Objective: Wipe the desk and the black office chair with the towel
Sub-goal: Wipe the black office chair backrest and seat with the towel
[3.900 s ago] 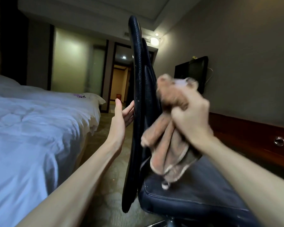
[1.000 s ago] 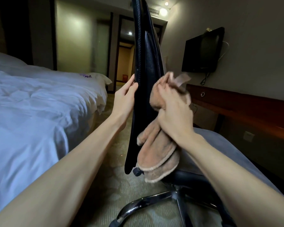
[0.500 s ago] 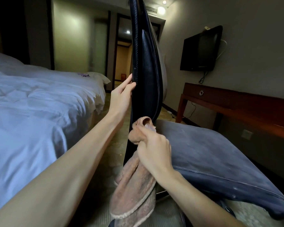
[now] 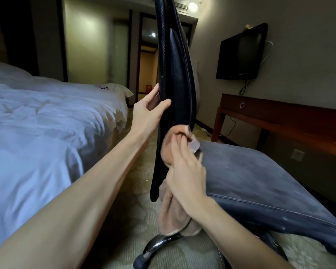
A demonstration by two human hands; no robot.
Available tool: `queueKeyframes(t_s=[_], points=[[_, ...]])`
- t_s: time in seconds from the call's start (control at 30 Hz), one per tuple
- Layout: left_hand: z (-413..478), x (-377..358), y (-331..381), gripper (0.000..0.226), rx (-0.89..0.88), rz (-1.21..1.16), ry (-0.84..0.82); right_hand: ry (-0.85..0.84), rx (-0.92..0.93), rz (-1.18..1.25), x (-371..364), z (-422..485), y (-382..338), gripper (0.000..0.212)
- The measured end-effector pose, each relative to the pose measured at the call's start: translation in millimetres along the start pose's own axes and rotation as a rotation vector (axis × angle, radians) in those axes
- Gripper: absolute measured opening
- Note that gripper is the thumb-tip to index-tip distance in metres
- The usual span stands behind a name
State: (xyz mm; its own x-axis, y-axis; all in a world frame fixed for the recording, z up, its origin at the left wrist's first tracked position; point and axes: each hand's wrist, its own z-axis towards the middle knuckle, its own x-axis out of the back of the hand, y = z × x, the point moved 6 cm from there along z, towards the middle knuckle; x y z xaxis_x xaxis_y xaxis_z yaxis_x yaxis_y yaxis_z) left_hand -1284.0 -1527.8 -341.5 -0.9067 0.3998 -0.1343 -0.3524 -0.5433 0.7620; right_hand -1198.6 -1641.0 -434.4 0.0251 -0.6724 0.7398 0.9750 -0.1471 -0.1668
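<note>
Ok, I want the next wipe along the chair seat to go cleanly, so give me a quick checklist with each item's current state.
1. Towel gripped in the right hand: ok.
2. Left hand steadying the backrest edge: ok.
3. Towel touching the chair where backrest meets seat: ok.
4. Seat free of objects: ok, though it looks dusty and speckled.
5. Towel's hanging end clear of the chrome base: cannot tell, it hangs close above it.
6. Desk already wiped: cannot tell.

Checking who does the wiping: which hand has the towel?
The right hand grips the towel at the backrest's base; the left hand only pinches the backrest's edge.
</note>
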Motion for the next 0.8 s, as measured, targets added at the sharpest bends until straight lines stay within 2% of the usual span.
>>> queueKeyframes(t_s=[0.1,0.23,0.3,0.37,0.47,0.53,0.6,0.7,0.8], points=[[1,0,-2,0.062,0.006,-0.007,0.025,-0.146,-0.006,0.065,-15,-18,-15,0.087],[0,1,1,0.06,-0.005,0.001,0.016,-0.172,-0.088,0.153,1,-13,-6,0.077],[-1,2,2,0.059,-0.005,0.016,0.006,-0.103,-0.168,0.263,20,-7,6,0.072],[-2,1,4,0.06,-0.013,0.025,-0.001,0.034,-0.208,0.35,37,-5,12,0.07],[-2,1,7,0.06,-0.017,0.017,-0.004,0.251,-0.176,0.368,53,-3,16,0.072],[-2,1,7,0.06,-0.015,0.013,-0.004,0.321,-0.193,0.334,55,2,24,0.076],[-2,0,6,0.06,-0.012,0.01,0.005,0.248,-0.229,0.298,44,6,26,0.08],[-1,0,4,0.059,-0.009,-0.013,0.023,0.028,-0.176,0.242,15,4,13,0.093],[-1,0,4,0.059,0.002,-0.024,0.037,-0.046,-0.106,0.117,-6,-4,6,0.096]])
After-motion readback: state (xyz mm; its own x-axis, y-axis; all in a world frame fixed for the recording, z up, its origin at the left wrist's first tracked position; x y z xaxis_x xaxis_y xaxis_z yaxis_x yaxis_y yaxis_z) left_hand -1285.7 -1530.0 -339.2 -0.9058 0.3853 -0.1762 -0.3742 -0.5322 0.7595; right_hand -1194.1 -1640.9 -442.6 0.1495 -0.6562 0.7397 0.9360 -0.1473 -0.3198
